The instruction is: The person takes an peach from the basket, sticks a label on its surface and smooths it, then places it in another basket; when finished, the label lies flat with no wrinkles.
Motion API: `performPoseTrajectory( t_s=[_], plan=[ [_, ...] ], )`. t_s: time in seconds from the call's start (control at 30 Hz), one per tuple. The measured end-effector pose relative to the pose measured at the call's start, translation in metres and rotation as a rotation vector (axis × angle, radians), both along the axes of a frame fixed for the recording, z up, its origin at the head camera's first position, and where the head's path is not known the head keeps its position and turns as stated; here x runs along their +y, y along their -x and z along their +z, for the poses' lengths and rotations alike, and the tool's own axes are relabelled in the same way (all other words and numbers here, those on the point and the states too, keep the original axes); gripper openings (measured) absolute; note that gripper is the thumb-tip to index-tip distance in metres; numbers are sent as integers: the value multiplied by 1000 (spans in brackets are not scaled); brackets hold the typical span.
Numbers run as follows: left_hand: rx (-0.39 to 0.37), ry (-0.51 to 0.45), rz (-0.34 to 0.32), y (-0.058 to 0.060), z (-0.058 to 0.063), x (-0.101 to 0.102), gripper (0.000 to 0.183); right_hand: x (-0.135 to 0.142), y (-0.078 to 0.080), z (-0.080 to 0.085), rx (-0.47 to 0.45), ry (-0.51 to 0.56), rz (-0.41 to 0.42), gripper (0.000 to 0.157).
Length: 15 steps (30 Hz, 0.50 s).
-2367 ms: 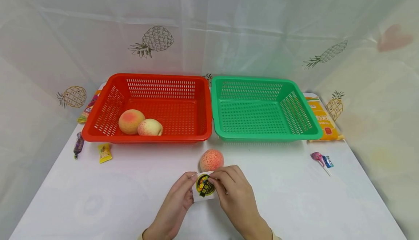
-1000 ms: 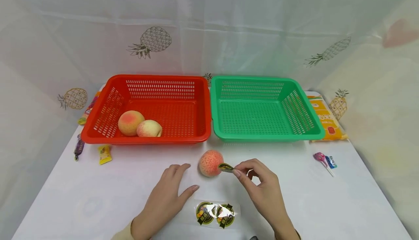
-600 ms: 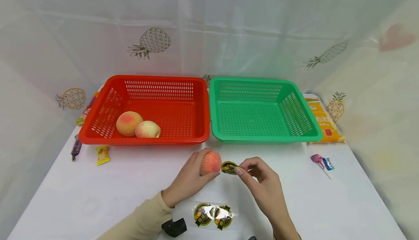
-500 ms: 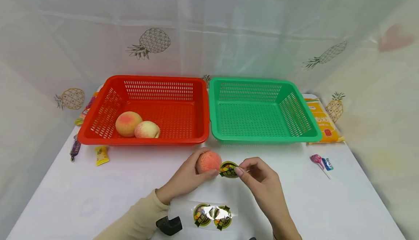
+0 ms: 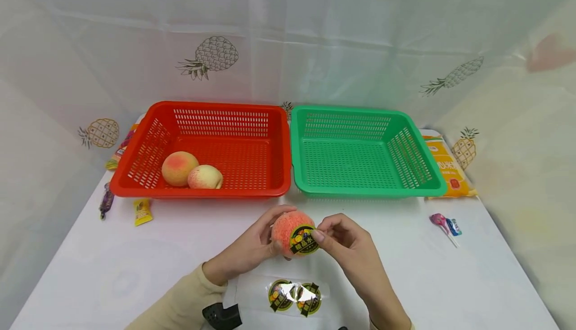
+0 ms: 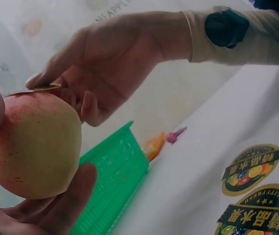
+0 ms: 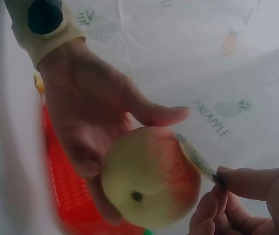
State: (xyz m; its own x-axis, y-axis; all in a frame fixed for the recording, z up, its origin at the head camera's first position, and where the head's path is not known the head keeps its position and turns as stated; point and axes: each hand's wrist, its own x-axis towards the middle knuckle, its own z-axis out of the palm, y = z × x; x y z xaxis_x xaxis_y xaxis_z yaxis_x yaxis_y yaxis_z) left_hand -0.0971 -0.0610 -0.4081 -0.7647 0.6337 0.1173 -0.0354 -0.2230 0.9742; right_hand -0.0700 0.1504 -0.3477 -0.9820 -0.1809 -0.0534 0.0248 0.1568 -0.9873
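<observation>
My left hand (image 5: 252,247) grips a pink-red peach (image 5: 284,227) from its left side, fingers behind and thumb in front. In the right wrist view the peach (image 7: 147,181) shows a yellow-green underside with a small dark hole. A round black-and-gold sticker (image 5: 302,241) lies against the side of the peach facing right. Thumb and forefinger of my right hand (image 5: 353,252) pinch the sticker's right edge. Seen from the left wrist, the sticker (image 6: 46,88) is edge-on along the fruit's surface. Below the hands, a clear sheet (image 5: 254,295) with two more such stickers lies on the white table.
A red basket (image 5: 202,192) holding two peaches (image 5: 180,167) stands at the back left, with a green basket (image 5: 369,191) beside it. Small candies (image 5: 143,212) lie at the left, a lollipop (image 5: 441,221) and an orange packet (image 5: 450,170) at the right.
The right hand peeled a sticker off the sheet, which now lies on the table. The left hand took hold of the peach and raised it towards me, and the sticker came against it.
</observation>
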Motion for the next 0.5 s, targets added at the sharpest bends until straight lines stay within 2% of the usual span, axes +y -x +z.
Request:
performPoseTrajectory(
  t_s=[0.1, 0.23, 0.37, 0.5],
  plan=[
    [30, -11, 3, -2, 2, 1, 61, -1, 0, -2, 17, -8, 5, 20],
    [16, 8, -4, -4, 6, 2, 59, -1, 0, -5, 28, -36, 5, 21],
    [-9, 5, -19, -5, 8, 3, 54, -4, -1, -7, 47, -78, -37, 20],
    [-5, 24, 10, -8, 10, 4, 48, -12, -4, -3, 114, -138, -75, 15]
  ],
)
